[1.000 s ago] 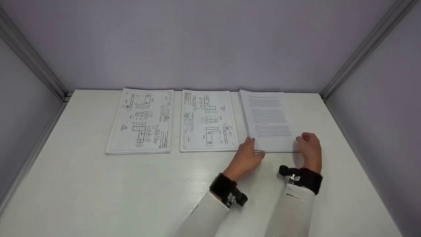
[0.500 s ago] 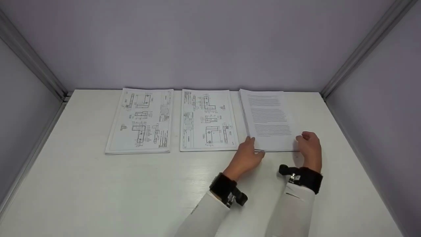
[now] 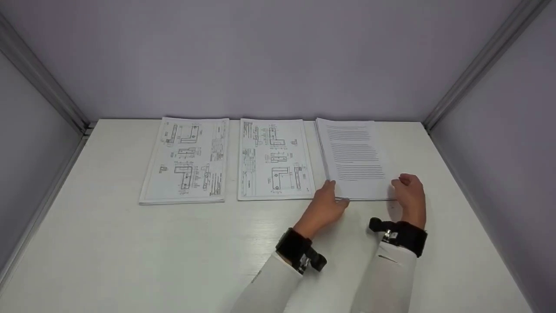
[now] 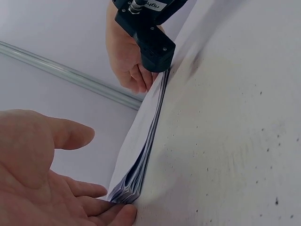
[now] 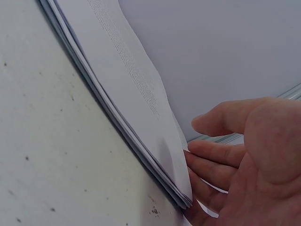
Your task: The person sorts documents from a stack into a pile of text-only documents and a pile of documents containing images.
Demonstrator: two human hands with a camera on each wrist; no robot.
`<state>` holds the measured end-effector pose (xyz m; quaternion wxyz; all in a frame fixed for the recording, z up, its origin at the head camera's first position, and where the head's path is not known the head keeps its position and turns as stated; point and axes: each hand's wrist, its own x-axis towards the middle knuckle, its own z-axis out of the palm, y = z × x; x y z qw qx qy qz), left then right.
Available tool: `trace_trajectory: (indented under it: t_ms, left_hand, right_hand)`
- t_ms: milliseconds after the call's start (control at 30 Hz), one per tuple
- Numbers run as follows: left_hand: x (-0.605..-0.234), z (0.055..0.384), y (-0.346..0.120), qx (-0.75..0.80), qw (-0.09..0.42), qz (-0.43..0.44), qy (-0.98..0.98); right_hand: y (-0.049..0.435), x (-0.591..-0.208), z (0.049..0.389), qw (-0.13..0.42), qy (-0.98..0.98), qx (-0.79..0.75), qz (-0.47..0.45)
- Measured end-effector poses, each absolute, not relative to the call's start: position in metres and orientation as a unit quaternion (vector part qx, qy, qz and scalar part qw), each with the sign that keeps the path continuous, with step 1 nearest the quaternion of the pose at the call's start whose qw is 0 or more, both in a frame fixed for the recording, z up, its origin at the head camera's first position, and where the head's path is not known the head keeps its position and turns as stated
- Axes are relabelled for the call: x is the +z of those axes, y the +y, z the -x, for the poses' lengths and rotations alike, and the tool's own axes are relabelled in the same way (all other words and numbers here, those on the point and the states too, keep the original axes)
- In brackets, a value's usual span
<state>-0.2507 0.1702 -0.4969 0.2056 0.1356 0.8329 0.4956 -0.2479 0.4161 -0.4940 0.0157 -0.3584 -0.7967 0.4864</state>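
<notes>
A stack of printed paper (image 3: 354, 189) lies at the right of the row in the head view, with lines of text on its top sheet. My left hand (image 3: 322, 209) touches the stack's near left corner. In the left wrist view its fingers (image 4: 89, 207) meet the layered sheet edges, thumb held apart. At the near right corner is my right hand (image 3: 410, 198). Its fingers (image 5: 211, 167) lie against the stack's side in the right wrist view, with the thumb standing clear of the paper. Neither hand grips the sheets.
Left of the text stack lies a stack of technical drawings (image 3: 291, 148), its right edge close by. Another drawing stack (image 3: 167, 184) sits farther left. All rest on a white table (image 3: 173, 252), with a grey panel (image 3: 278, 61) behind and side panels at both ends.
</notes>
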Motion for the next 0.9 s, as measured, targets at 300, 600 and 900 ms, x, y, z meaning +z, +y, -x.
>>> trace_trajectory:
  t_ms: [300,600,900]
  left_hand:
    - [-0.453,0.254,0.136,0.543,0.104,-0.18,0.813]
    - [-0.438,0.299,0.029,0.561,-0.015,-0.105,0.821]
    - [-0.455,0.323,-0.043,0.493,0.098,-0.008,0.864]
  right_hand:
    - [0.405,-0.465,0.247,0.212,-0.766,0.493,0.354]
    - [0.356,-0.429,0.261,0.33,-0.777,0.472,0.253]
    - [0.307,-0.443,0.293,0.132,-0.874,0.451,0.123]
